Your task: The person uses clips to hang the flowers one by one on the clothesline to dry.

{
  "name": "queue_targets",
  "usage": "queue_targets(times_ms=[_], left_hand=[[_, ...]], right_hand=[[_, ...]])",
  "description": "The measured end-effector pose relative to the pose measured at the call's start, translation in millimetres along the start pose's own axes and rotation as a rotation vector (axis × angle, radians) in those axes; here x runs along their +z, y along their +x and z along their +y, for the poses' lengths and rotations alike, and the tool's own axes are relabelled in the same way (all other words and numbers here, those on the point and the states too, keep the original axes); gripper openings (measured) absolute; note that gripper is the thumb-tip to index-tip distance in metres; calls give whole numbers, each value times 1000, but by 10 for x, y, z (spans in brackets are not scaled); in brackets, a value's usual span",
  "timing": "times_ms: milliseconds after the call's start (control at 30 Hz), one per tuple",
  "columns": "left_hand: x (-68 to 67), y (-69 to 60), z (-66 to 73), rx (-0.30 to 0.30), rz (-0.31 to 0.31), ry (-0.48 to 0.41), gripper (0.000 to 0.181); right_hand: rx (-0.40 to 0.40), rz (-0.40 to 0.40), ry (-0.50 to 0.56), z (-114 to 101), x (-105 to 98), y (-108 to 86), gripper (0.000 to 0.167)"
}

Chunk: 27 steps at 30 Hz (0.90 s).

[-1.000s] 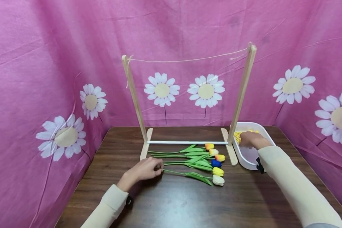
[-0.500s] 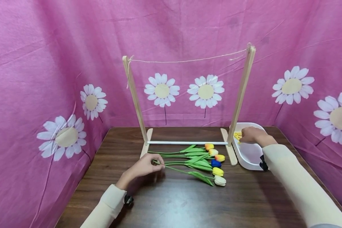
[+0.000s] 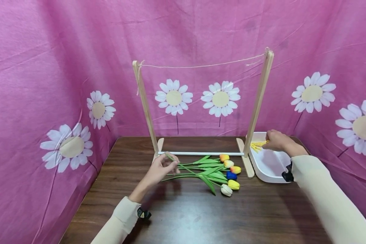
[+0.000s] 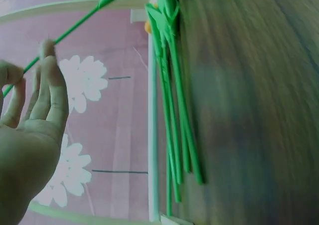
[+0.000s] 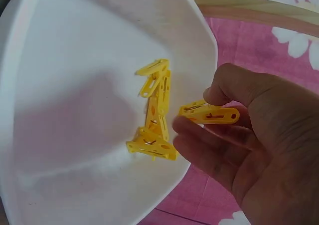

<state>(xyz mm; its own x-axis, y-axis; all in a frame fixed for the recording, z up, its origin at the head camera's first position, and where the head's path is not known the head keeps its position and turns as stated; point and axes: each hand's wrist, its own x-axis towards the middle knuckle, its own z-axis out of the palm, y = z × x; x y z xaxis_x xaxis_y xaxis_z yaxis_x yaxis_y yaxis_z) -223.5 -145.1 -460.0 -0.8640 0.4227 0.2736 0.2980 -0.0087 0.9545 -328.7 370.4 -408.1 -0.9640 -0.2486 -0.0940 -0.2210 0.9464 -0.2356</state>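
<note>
In the head view my left hand point(image 3: 161, 168) pinches the lower stem of an artificial white tulip point(image 3: 226, 190), lifted at its stem end. The left wrist view shows that green stem point(image 4: 75, 28) between thumb and fingers. Several other tulips point(image 3: 231, 175), yellow, blue, white and orange-yellow, lie side by side on the table. Over the white tub point(image 3: 269, 171) on the right is my right hand point(image 3: 279, 140). It holds a yellow clothespin point(image 5: 212, 115) between thumb and fingers, as the right wrist view shows. Several more yellow clothespins point(image 5: 157, 110) lie in the tub.
Behind the tulips stands a wooden frame point(image 3: 257, 105) with a string point(image 3: 198, 66) tied between its post tops. A white rod point(image 3: 198, 153) joins its feet low down. Pink cloth point(image 3: 183, 34) with printed daisies surrounds the brown table point(image 3: 189, 217).
My left hand has raised the white tulip's stem end up and away, turning the stem diagonally. My right hand has drawn up and rightward from the clothespins with one in its fingers.
</note>
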Motion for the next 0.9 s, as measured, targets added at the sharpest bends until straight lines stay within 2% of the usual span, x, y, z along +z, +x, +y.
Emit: queue_targets(times_ms=[100,200,300,433,533,700,800,900], left_hand=[[48,52,2,88,-61,-81,17],[95,104,-4,141,-101,-133,14],[146,140,1,151,-67,-139,15],[212,166,25,129,21,-127,20],[251,190,50,141,64,-103,19],[285,220,86,190,66,-40,20],[295,217,102,165,64,-53,22],[300,219,121,123,85,-71,20]], right_hand=[[6,-50,92,10,20,5,39],[5,-70,158,8,49,9,34],[-25,-32,172,-7,72,7,31],[-56,20,187,-49,74,-8,37],[-70,47,198,-85,68,-23,41],[-92,66,285,-118,83,-53,43],[-103,80,374,-148,81,-68,40],[-92,120,404,-191,34,-88,35]])
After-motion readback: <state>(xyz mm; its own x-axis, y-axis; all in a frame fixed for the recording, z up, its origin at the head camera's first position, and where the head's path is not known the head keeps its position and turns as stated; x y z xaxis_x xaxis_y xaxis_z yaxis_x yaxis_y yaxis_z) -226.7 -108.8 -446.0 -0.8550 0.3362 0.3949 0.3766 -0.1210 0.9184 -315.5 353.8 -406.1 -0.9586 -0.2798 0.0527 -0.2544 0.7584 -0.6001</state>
